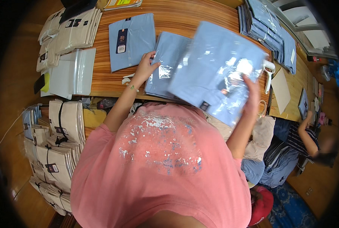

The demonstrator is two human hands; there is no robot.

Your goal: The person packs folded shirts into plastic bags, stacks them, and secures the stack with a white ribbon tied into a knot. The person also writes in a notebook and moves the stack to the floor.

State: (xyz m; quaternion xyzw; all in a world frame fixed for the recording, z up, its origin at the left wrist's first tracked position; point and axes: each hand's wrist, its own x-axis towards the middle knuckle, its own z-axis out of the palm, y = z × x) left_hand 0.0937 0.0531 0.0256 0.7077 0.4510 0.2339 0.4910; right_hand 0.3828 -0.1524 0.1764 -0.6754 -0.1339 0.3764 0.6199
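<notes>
My right hand point(250, 93) grips a bagged blue folded shirt point(211, 62) by its right side, thumb on top. The bag is tilted and slightly blurred, with shiny glare on its clear plastic. Under its left part, another bagged blue folded shirt point(165, 55) lies on the table, partly hidden. At that one's left edge is my left hand point(146, 67), fingers curled and thumb against the plastic. Left of this hand lies a third blue folded shirt point(135, 45) with a dark hang tag point(121, 41).
Cream folded garments point(76, 32) and clear plastic bags point(84, 70) cover the table's left end. Bagged blue shirts point(266, 28) are stacked at the far right, with a white-handled tool point(268, 76) nearer. Tied cream bundles point(63, 152) stand lower left. Another person's arm point(308, 133) shows at right.
</notes>
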